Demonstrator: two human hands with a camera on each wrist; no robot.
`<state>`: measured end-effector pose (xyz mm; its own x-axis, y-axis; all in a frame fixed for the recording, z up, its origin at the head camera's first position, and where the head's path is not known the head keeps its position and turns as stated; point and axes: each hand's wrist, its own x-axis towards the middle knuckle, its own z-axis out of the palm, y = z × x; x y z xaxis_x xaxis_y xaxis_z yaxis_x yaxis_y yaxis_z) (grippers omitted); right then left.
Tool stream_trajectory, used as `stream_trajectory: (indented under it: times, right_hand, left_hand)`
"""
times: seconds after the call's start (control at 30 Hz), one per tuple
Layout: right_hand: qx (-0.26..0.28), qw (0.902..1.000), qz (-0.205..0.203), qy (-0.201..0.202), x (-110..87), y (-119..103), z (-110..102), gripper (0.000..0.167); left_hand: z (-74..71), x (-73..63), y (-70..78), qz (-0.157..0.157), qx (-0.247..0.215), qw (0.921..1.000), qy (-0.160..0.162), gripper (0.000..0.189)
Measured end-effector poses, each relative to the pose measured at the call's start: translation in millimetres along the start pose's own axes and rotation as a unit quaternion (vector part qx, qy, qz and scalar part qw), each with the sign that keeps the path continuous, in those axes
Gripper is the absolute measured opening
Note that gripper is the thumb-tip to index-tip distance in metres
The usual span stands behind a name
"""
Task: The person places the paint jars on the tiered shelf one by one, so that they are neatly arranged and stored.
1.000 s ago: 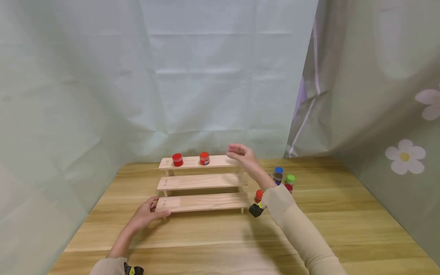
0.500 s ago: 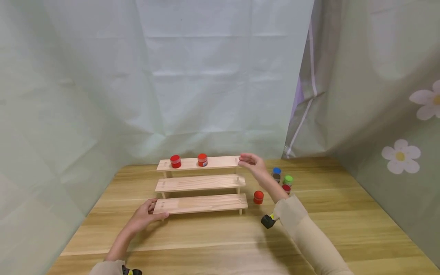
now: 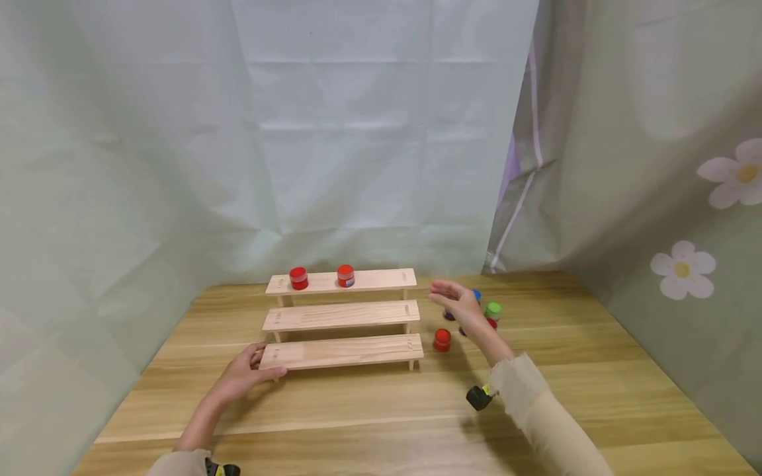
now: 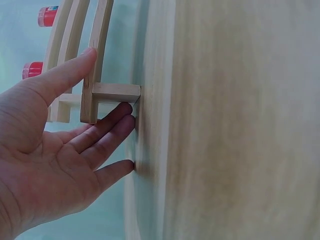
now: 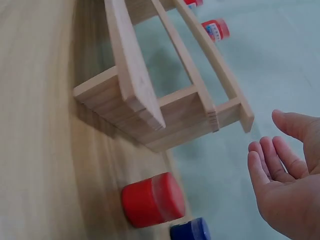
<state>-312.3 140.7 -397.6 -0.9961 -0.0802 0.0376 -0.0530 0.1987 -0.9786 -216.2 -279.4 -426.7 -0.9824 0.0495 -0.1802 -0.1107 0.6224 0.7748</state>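
A three-step wooden shelf stands on the table. My left hand holds its lower left end; in the left wrist view the thumb lies on the front edge of the bottom step, with the fingers beside the leg. My right hand hovers beyond the shelf's right end, holding nothing, its fingers loosely bent. Two red-lidded jars sit on the top step, at its left and middle. Another red jar stands on the table beside the bottom step's right end.
Behind my right hand several more jars are grouped, partly hidden: a green-lidded one, a blue-lidded one and a dark red one. A pale cloth backdrop rises behind the wooden table.
My right hand has moved from above the top step's right end, rightward and down past the shelf, toward the jars. The left hand keeps its hold; the view has shifted slightly.
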Motion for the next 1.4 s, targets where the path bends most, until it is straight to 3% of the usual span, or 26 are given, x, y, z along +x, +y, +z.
stream_trajectory:
  times: [0.5, 0.97, 1.4]
  right_hand:
    - [0.014, 0.9997, 0.018, -0.005, -10.3, 32, -7, 0.044]
    - [-0.004, 0.9995, 0.027, -0.017, -17.3, 63, -5, 0.046]
    - [-0.027, 0.9970, 0.061, -0.040, -23.2, 75, -8, 0.059]
  left_hand:
    - [-2.0, 5.4, -8.1, -0.007, 0.002, 1.0000, -0.003, 0.097]
    - [-3.6, 3.5, -5.2, -0.016, 0.002, 0.9998, -0.008, 0.097]
    - [-1.9, 3.8, -2.4, -0.006, -0.002, 0.9999, -0.011, 0.096]
